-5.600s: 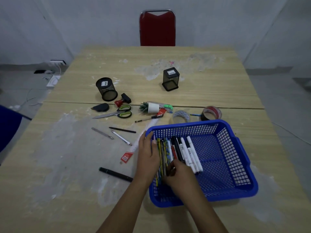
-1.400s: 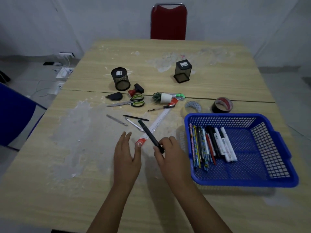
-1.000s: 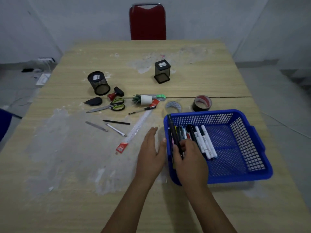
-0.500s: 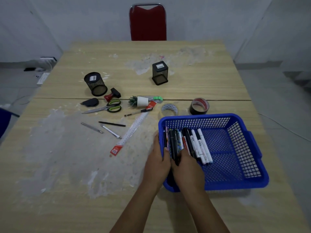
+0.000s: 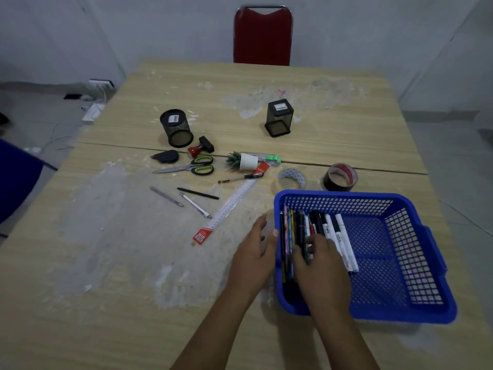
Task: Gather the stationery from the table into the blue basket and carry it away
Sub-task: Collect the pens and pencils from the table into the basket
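Basket (image 5: pixel 400 311) of blue plastic mesh sat on the near right part of the desk (image 5: pixel 106 289), with pens and markers (image 5: pixel 314 225) lined up along its left side. It looked light and fairly stiff, a latticed tub that would likely flex a little if lifted by one wall, so the best hold for carrying seemed to be the thick rim at the two short ends, one hand to each. The pens were thin, smooth and apt to roll, which would explain why they were packed tight against the left wall. The right hand (image 5: pixel 320 271) was down inside the basket, its fingers (image 5: pixel 312 240) curled loosely over the dark pens and pressing on them; whether it truly pinched one or only nudged the row, I could not tell. The left hand (image 5: pixel 253 260) lay outside, fingers (image 5: pixel 260 222) extended and held together, flat against the basket's left wall as if bracing it, holding nothing. Well apart on the desk, the ruler (image 5: pixel 226 206), scissors (image 5: pixel 192 168), three loose pens (image 5: pixel 197 193), two tape rolls (image 5: pixel 340 177) just beyond the basket, and two mesh cups (image 5: pixel 278 117) were yet to be collected, so by my reckoning the job was perhaps halfway along.
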